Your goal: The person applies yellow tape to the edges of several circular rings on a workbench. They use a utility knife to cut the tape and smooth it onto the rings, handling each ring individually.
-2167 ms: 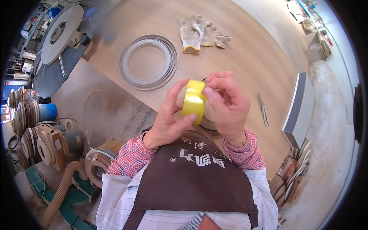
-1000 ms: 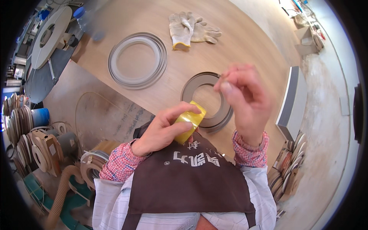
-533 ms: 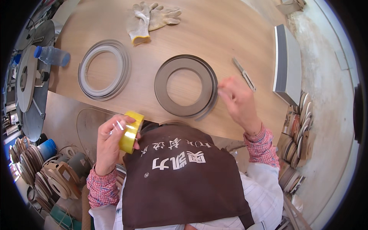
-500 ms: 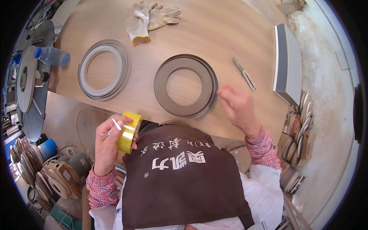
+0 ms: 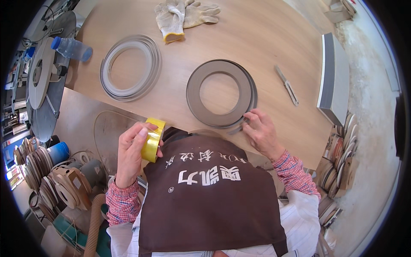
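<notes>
My left hand (image 5: 133, 147), off the front edge of the table, is wrapped round a roll of yellow tape (image 5: 152, 141). My right hand (image 5: 262, 133) is at the lower right of a grey-brown coil of edge banding (image 5: 198, 95) lying flat on the table. Its thumb and fingers close on the coil's outer strip, near the loose end (image 5: 234, 129). Farther left lies a paler grey coil of edge banding (image 5: 153, 68), which neither hand touches.
A utility knife (image 5: 287, 85) lies right of the coils, with a grey box-like block (image 5: 336, 79) beyond it. Work gloves (image 5: 173, 21) lie at the far side. A water bottle (image 5: 73, 49) is at the left. Stacked coils (image 5: 68, 184) stand lower left.
My right hand has come down and inward from beside the coil onto its loose outer strip. My left hand keeps the tape; a white streak near its fingers is gone. The view has shifted slightly.
</notes>
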Tool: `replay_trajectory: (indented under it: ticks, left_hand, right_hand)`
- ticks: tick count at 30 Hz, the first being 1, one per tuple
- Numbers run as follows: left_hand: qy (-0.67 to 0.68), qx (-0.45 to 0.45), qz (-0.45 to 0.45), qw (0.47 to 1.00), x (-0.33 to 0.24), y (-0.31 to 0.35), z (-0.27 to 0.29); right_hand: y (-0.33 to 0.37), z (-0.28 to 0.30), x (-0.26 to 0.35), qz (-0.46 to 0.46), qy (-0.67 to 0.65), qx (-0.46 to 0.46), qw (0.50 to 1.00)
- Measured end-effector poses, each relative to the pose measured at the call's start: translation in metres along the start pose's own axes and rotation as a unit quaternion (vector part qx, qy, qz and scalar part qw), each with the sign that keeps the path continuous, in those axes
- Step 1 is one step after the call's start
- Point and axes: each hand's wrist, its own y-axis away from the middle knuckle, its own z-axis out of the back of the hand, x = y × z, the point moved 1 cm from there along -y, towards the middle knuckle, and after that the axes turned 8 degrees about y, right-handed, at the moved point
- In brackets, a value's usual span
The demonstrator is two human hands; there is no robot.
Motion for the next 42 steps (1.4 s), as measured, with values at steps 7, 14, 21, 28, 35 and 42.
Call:
replay_trajectory:
  ticks: [7,14,21,28,35,42]
  left_hand:
    - [0.018,-0.012,0.003,1.0,0.014,0.006,0.008]
    - [-0.019,-0.009,-0.056,0.998,0.025,-0.007,0.011]
    - [-0.434,-0.027,-0.34,0.834,0.038,-0.038,-0.001]
    - [-0.601,0.044,-0.381,0.701,0.042,-0.076,-0.021]
    - [-0.659,0.06,-0.377,0.648,0.061,-0.095,-0.024]
    - [-0.659,0.04,-0.386,0.644,0.064,-0.098,-0.026]
  right_hand:
    - [-0.036,-0.011,0.031,0.075,-0.047,0.002,0.996]
    - [-0.081,-0.024,0.046,0.13,-0.105,0.009,0.986]
    - [-0.098,-0.036,0.049,0.094,-0.178,0.01,0.98]
    - [-0.099,-0.039,0.048,0.054,-0.2,0.003,0.978]
    - [-0.094,-0.037,0.052,0.011,-0.215,0.016,0.976]
    - [-0.088,-0.019,0.048,0.029,-0.139,0.068,0.987]
